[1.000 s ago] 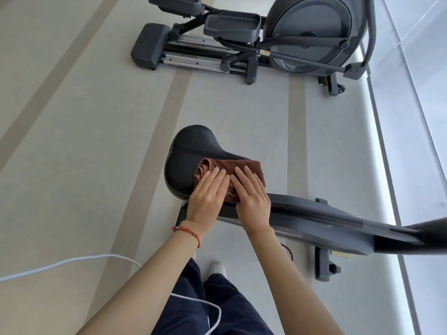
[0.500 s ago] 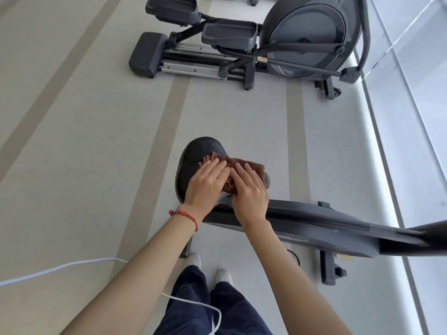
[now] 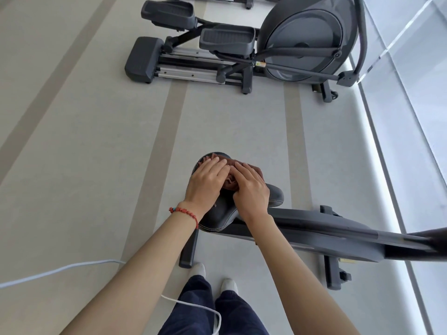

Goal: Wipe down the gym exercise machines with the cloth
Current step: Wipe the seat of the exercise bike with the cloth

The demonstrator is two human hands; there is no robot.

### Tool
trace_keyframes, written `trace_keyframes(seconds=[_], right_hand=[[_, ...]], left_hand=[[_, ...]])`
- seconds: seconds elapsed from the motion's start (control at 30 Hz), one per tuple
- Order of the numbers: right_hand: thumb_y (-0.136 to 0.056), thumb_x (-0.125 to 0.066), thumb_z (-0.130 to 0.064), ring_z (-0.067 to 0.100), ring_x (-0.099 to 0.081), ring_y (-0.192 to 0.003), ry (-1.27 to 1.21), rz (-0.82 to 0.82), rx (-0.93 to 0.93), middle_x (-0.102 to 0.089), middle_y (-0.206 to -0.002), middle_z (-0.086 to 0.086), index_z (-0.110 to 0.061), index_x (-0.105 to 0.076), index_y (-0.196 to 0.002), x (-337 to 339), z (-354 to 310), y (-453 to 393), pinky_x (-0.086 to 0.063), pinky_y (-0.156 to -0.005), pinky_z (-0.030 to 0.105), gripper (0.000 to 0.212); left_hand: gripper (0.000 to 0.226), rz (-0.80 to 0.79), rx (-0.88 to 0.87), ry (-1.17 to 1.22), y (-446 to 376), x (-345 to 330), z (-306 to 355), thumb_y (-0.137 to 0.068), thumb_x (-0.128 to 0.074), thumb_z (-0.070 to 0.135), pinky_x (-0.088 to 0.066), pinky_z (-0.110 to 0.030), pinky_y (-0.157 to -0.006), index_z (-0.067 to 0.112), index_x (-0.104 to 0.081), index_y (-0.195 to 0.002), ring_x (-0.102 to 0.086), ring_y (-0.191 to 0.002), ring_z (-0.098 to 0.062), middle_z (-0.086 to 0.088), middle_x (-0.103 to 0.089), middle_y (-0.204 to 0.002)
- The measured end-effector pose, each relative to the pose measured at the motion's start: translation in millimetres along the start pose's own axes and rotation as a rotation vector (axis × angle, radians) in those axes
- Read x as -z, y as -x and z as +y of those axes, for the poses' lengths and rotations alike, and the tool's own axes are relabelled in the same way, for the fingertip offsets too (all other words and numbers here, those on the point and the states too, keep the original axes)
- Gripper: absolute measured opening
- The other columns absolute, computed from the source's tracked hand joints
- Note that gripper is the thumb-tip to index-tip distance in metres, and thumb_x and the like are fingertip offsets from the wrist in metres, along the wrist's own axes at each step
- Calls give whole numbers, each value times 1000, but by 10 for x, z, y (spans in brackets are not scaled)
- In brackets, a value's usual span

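Both hands press a brown cloth [image 3: 251,169] flat on the black saddle [image 3: 273,198] of an exercise bike [image 3: 338,240]. The left hand [image 3: 208,182] lies palm down with straight fingers over the cloth's left part; the right hand [image 3: 251,189] lies beside it, fingers straight, touching the left. Neither grip closes round the cloth. A red bead bracelet [image 3: 185,212] circles the left wrist. An elliptical trainer [image 3: 242,47] stands well apart on the grey floor [image 3: 84,141]. A white cable [image 3: 60,269] trails below the left arm.
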State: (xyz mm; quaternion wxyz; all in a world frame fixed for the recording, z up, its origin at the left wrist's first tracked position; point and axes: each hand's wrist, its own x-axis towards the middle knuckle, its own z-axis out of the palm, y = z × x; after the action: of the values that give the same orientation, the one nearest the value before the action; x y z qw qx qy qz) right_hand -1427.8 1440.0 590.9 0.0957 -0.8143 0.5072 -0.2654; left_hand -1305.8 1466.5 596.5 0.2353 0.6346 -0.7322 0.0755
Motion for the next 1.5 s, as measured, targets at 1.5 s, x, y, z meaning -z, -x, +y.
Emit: trace_keyframes(seconds=[1.5], right_hand=[[-69,-61,13,30,-64,-107,-222,-119,652,-69,-113,11,-1,-70,-109,-537,-1108,364,-45,-99,34,43]], left_hand=[[45,226,376,-304,1577,698,-561,-102,-24,6,-53,-38,-90,-2,-68,-107,-64,-105,-30,-16,-67,-110]])
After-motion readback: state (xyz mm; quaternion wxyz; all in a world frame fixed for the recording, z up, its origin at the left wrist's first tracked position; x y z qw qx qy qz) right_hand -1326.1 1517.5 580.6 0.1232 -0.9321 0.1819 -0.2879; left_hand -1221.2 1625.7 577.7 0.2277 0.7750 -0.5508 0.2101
